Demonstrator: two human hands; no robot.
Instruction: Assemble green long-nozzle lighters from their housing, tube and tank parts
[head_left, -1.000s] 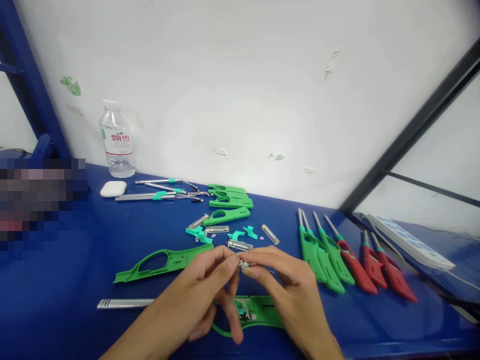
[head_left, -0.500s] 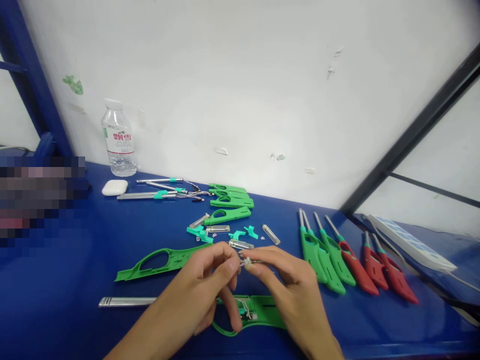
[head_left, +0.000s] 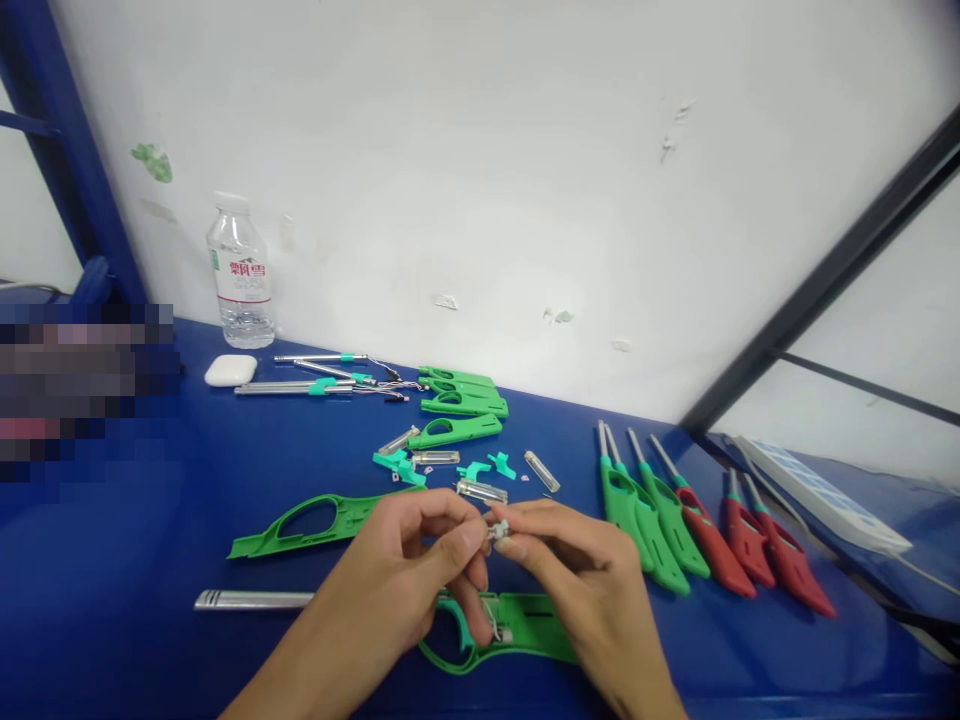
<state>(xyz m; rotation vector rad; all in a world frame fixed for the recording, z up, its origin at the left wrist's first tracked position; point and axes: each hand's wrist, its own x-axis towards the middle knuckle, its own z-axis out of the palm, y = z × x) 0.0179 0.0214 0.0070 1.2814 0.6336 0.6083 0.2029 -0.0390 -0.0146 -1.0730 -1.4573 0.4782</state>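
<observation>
My left hand (head_left: 424, 565) and my right hand (head_left: 581, 560) meet at the fingertips, each pinching a small pale fitting (head_left: 500, 529). Its ends are hidden by the fingers, and its exact kind is unclear. Below the hands lies an opened green lighter body (head_left: 536, 625), with wires and a teal trigger inside; my left hand partly covers it. From its left side a silver metal tube (head_left: 251, 600) sticks out. Behind my left wrist rests a loose green half shell (head_left: 349, 517). Several clear fuel tanks (head_left: 481, 491) and teal triggers (head_left: 472, 470) lie just beyond the fingertips.
Assembled green lighters (head_left: 660, 545) and red lighters (head_left: 716, 540) lie in a row on the right, near a white power strip (head_left: 825, 495). At the back are metal tubes with wires (head_left: 300, 388), green shells (head_left: 463, 404), a white case (head_left: 231, 370) and a water bottle (head_left: 241, 275).
My fingertips have drawn closer together around the pale fitting, which has shifted slightly right and down. My left fingers now cover more of the wiring in the lighter body.
</observation>
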